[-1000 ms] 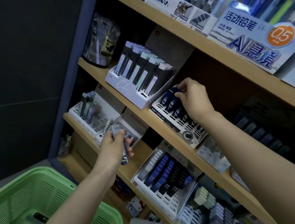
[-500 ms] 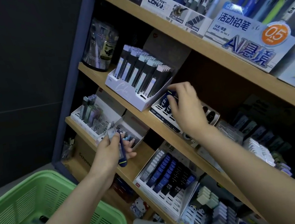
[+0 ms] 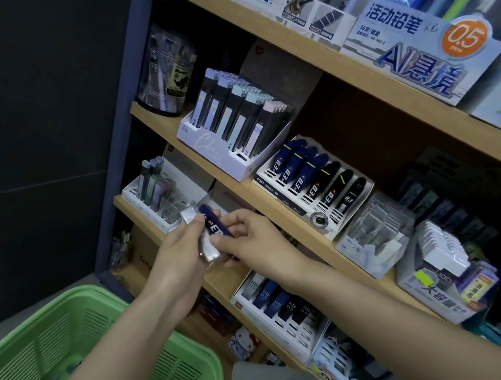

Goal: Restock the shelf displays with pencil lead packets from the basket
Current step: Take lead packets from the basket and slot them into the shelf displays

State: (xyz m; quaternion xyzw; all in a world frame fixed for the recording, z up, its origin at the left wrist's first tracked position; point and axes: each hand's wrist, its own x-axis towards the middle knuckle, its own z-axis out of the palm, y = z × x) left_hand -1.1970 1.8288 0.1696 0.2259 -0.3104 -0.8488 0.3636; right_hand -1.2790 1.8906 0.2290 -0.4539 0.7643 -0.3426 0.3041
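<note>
Stationery shelves point(image 3: 165, 122), green basket point(image 3: 53, 330) lower left. Left hand point(image 3: 182, 260) grips packet bundle point(image 3: 189, 215); right hand point(image 3: 258, 243) fingers pinch blue lead packet point(image 3: 215, 225), long axis slanting up-left. ED display tray point(image 3: 368, 187) up-right, nearer right hand.

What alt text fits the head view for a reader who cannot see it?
A person's left hand grips a clear packet while the right hand pinches a blue packet beside it, in front of stationery shelves. A white display of blue and black packets sits to their right, and a green basket is at lower left.
</note>
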